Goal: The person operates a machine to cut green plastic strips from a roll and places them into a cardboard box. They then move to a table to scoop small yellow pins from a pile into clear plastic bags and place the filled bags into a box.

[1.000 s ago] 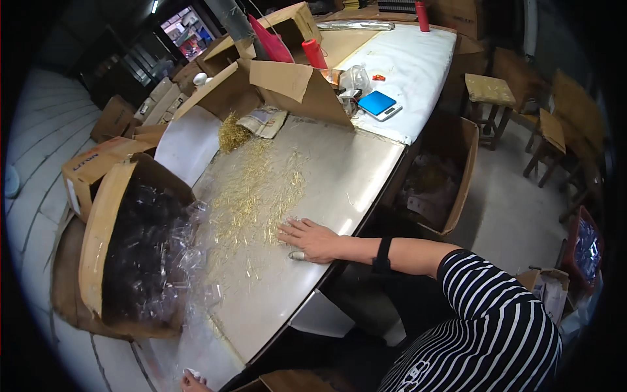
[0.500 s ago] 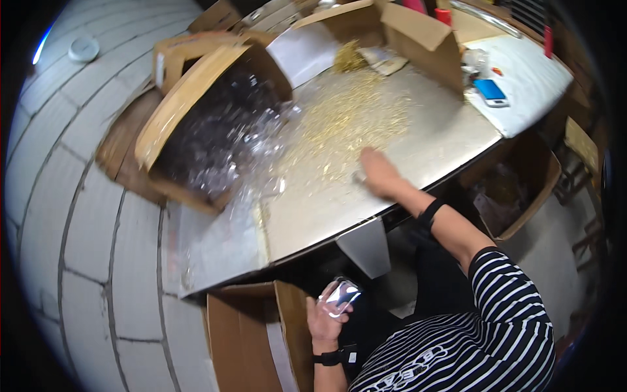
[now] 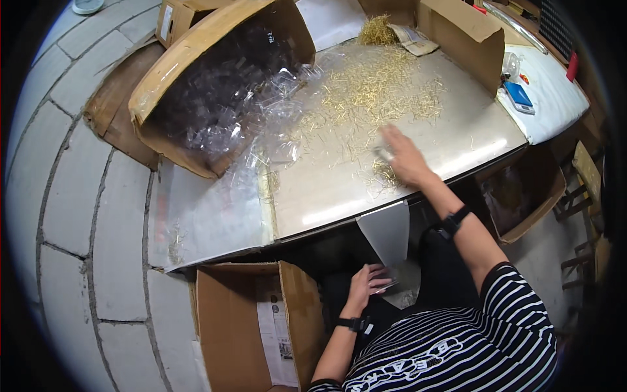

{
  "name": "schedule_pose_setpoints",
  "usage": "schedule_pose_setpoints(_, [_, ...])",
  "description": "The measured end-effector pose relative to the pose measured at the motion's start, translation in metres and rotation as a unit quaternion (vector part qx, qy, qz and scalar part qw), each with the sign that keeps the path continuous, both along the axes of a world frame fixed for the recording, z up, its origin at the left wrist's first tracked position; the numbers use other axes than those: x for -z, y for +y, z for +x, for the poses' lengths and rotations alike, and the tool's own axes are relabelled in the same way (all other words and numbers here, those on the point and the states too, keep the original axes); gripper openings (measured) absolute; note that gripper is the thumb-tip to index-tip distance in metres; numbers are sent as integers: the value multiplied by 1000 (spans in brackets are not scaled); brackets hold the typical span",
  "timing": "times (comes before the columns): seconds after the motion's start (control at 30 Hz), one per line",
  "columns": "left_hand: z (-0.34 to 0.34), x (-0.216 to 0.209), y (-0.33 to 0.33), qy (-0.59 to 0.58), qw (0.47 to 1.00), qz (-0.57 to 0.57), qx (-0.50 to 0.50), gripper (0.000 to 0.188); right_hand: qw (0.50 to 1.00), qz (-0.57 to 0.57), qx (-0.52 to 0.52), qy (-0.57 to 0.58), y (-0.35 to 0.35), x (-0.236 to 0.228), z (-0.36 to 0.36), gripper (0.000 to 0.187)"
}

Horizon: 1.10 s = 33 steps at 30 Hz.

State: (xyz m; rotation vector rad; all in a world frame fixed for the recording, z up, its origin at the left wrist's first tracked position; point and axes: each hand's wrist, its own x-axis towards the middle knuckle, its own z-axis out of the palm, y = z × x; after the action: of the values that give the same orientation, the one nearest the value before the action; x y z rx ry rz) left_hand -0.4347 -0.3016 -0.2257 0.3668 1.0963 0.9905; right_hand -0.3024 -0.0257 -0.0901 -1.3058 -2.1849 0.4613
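Observation:
My left hand (image 3: pixel 367 285) is low in front of my lap, fingers curled round a clear plastic box (image 3: pixel 388 287); only an edge of the box shows. Over the metal tabletop (image 3: pixel 326 206), my right hand (image 3: pixel 406 159) is smeared by motion. A small greyish thing (image 3: pixel 384 155) appears by its fingers, too blurred to name. Just below that hand lies a small heap of thin gold-coloured pins or wires (image 3: pixel 385 172). Many more gold pieces (image 3: pixel 375 85) are scattered farther back, with a denser clump (image 3: pixel 377 31) at the far side.
A tipped cardboard box (image 3: pixel 189 72) spills clear plastic boxes (image 3: pixel 284 85) onto the table's left. An open carton (image 3: pixel 228 313) stands below the front edge, another box (image 3: pixel 532 189) under the right side. A blue-and-white device (image 3: pixel 519 97) lies on white cloth (image 3: pixel 555 108).
My left hand has moved right and turned, hiding most of the clear box. My right hand is now above a small gold heap near the front edge. The view has shifted.

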Motion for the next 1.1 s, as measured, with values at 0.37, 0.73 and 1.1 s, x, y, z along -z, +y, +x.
schedule_pose_setpoints(0.37, [32,-8,32,-138,989,51,7,56,990,55,-130,19,-99,-27,6,37])
schedule_pose_setpoints(0.73, [30,29,25,-165,985,33,27,50,987,-70,-107,93,-156,-14,111,26])
schedule_pose_setpoints(1.1, [28,27,2,-163,986,37,-28,49,924,-239,-278,114,-191,36,91,34])
